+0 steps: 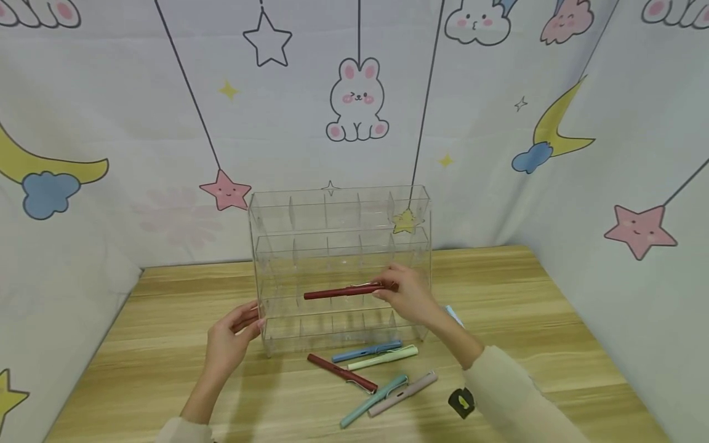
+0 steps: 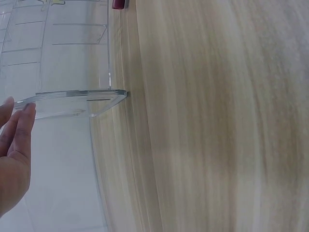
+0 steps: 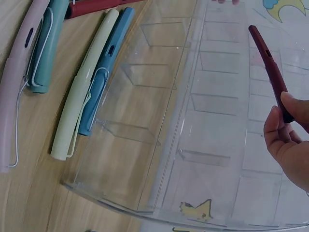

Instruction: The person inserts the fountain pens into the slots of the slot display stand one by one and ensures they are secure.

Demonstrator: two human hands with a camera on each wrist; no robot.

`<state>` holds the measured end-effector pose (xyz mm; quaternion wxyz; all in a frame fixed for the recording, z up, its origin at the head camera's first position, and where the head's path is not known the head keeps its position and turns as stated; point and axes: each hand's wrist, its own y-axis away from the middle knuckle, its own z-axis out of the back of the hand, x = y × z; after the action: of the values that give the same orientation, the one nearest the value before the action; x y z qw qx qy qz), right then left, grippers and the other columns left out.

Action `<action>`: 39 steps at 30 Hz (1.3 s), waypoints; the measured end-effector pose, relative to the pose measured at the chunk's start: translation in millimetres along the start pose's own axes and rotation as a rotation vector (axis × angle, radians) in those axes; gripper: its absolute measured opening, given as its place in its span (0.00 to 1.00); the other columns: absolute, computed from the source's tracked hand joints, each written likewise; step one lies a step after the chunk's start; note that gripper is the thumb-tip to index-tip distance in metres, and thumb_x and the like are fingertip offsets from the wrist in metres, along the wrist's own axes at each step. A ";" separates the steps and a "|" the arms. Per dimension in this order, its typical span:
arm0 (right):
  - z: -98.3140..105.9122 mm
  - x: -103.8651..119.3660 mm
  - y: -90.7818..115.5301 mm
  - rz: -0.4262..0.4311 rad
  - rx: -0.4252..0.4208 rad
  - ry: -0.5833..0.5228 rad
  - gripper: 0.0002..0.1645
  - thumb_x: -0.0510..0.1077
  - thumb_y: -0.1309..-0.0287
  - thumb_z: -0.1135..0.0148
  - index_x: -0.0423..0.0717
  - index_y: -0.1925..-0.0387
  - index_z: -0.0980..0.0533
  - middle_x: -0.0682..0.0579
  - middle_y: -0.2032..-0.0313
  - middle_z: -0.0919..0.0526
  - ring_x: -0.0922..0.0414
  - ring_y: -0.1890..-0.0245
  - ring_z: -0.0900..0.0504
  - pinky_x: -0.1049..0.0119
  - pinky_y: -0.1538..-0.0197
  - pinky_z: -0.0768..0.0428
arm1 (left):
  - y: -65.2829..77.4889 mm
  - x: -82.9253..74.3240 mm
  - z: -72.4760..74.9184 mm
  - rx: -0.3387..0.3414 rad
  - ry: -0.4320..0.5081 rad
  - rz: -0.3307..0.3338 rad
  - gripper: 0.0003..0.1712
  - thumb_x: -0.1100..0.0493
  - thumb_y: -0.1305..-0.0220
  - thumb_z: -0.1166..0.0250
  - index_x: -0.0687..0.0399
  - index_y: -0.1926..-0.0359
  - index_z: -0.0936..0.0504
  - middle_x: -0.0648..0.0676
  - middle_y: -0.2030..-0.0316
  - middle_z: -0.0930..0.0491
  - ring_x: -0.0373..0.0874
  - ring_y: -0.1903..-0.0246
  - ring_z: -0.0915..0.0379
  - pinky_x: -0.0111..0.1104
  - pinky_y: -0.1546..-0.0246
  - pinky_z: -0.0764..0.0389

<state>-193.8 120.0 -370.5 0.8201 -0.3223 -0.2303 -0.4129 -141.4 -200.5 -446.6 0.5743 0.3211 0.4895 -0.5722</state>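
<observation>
A clear acrylic rack [image 1: 343, 315] with tiers of divided compartments stands upright on the table. My left hand [image 1: 228, 338] touches its left side panel with fairly straight fingers; in the left wrist view, the fingertips [image 2: 30, 110] meet the panel edge. In front of the middle tiers, my right hand [image 1: 408, 294] pinches a dark red pen [image 1: 335, 292] by one end. The pen is held roughly level, its other end pointing left. Before the rack lie another dark red pen [image 1: 338, 370], a blue pen [image 1: 360, 352], a pale green pen [image 1: 382, 358], a teal pen [image 1: 371, 405] and a pale mauve pen [image 1: 401, 395].
A light blue object [image 1: 454, 315] lies right of the rack, partly hidden by my right arm. Near the right sleeve is a small black item [image 1: 461, 402] with a yellow-green mark. A cartoon-printed white cloth [image 1: 299, 135] surrounds the wood-grain table [image 1: 526, 320] at the back and sides.
</observation>
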 end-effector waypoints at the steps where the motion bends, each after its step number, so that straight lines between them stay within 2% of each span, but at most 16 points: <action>1: -1.7 1.4 -1.8 -0.001 -0.002 0.002 0.10 0.34 0.51 0.34 0.39 0.63 0.19 0.53 0.70 0.25 0.61 0.75 0.30 0.72 0.74 0.25 | 0.0 0.1 0.0 0.000 0.000 -0.002 0.21 0.74 0.46 0.37 0.70 0.48 0.25 0.68 0.58 0.22 0.32 0.64 0.24 0.25 0.66 0.19; 7: -10.5 13.2 -12.9 -0.038 -0.004 0.016 0.10 0.35 0.50 0.34 0.41 0.63 0.19 0.55 0.71 0.26 0.61 0.75 0.32 0.71 0.74 0.27 | -0.9 1.2 -0.1 -0.004 0.009 -0.010 0.21 0.75 0.46 0.37 0.70 0.49 0.25 0.69 0.59 0.22 0.32 0.64 0.24 0.25 0.67 0.18; 12: -18.2 24.0 -20.3 -0.078 -0.003 -0.026 0.10 0.34 0.50 0.35 0.39 0.62 0.19 0.54 0.71 0.26 0.60 0.74 0.31 0.72 0.74 0.27 | -1.0 1.3 0.1 -0.006 0.014 -0.013 0.21 0.75 0.47 0.37 0.70 0.49 0.25 0.68 0.59 0.22 0.34 0.63 0.23 0.25 0.66 0.19; 16: -25.9 29.8 -24.8 -0.067 -0.025 -0.064 0.09 0.34 0.51 0.34 0.38 0.65 0.19 0.54 0.71 0.26 0.60 0.75 0.31 0.73 0.75 0.28 | -0.2 0.6 0.4 -0.002 0.011 -0.014 0.21 0.75 0.46 0.37 0.70 0.49 0.25 0.68 0.58 0.22 0.31 0.63 0.24 0.25 0.66 0.19; 20: -34.7 34.2 -28.0 -0.065 -0.032 -0.109 0.09 0.33 0.51 0.34 0.36 0.64 0.20 0.53 0.71 0.27 0.60 0.75 0.32 0.73 0.75 0.29 | 0.4 0.6 1.2 0.003 0.009 -0.018 0.21 0.74 0.46 0.37 0.70 0.49 0.25 0.68 0.58 0.22 0.34 0.63 0.24 0.25 0.66 0.19; 23: -41.2 38.0 -29.9 -0.072 -0.039 -0.150 0.10 0.33 0.49 0.36 0.36 0.62 0.20 0.53 0.69 0.27 0.60 0.73 0.31 0.73 0.73 0.27 | 0.4 1.0 1.6 0.007 0.009 -0.021 0.21 0.74 0.46 0.37 0.70 0.49 0.25 0.68 0.58 0.22 0.35 0.62 0.24 0.25 0.66 0.19; 28: -51.3 43.4 -33.9 -0.064 -0.069 -0.202 0.11 0.32 0.48 0.37 0.37 0.60 0.21 0.50 0.65 0.25 0.59 0.69 0.27 0.73 0.69 0.23 | -0.1 1.7 1.5 0.009 0.011 -0.022 0.21 0.74 0.46 0.37 0.70 0.49 0.25 0.68 0.58 0.22 0.31 0.63 0.25 0.24 0.66 0.19; 32: -58.8 47.0 -37.3 -0.052 -0.065 -0.205 0.13 0.31 0.47 0.38 0.36 0.58 0.22 0.47 0.62 0.25 0.57 0.68 0.26 0.74 0.68 0.23 | 0.0 1.9 1.5 0.010 0.001 -0.020 0.21 0.74 0.45 0.37 0.69 0.49 0.25 0.68 0.58 0.22 0.31 0.63 0.25 0.24 0.66 0.19; 39: -70.2 53.0 -42.2 -0.053 -0.068 -0.182 0.13 0.32 0.47 0.38 0.38 0.57 0.22 0.48 0.60 0.23 0.56 0.66 0.24 0.76 0.65 0.22 | 0.1 0.8 1.7 -0.001 -0.018 -0.018 0.20 0.73 0.46 0.37 0.69 0.49 0.25 0.67 0.58 0.22 0.36 0.62 0.23 0.23 0.66 0.19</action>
<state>-191.6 22.5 -370.3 0.7733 -0.3799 -0.2980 -0.4110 -141.1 -202.3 -446.8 0.5738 0.3110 0.4875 -0.5800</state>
